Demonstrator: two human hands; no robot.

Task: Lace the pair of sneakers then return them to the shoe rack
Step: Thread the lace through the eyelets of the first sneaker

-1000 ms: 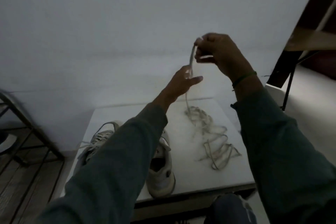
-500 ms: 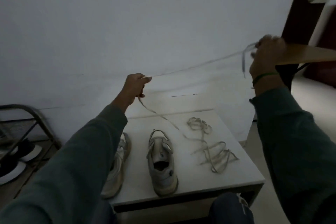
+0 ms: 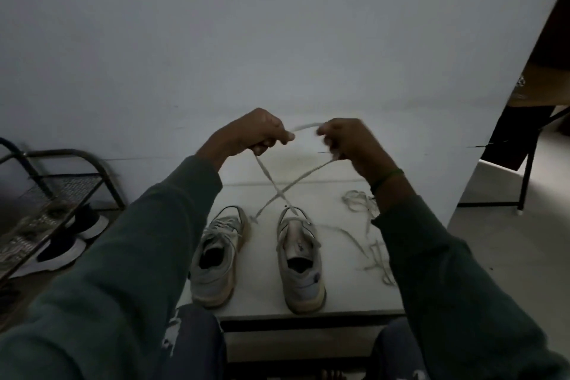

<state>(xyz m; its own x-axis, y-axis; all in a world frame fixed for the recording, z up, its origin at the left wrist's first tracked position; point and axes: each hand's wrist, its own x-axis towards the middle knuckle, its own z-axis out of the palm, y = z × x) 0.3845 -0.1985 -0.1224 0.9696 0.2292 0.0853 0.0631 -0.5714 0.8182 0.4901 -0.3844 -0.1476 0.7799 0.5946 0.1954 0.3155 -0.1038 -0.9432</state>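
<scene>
The left hand (image 3: 253, 134) and right hand (image 3: 348, 139) are raised close together, fingers curled, each pinching a lace (image 3: 279, 193). A short span runs between them, and two strands cross below and drop toward the toes of the sneakers (image 3: 300, 262). The pair stands side by side on the white tabletop (image 3: 336, 293), heels nearest the person. A second lace (image 3: 368, 219) lies tangled to their right. A pale wall (image 3: 277, 40) rises behind. A shoe rack (image 3: 46, 191) stands left, with black shoes (image 3: 74, 244) under it. A mark on the right sneaker's heel is too small to read.
</scene>
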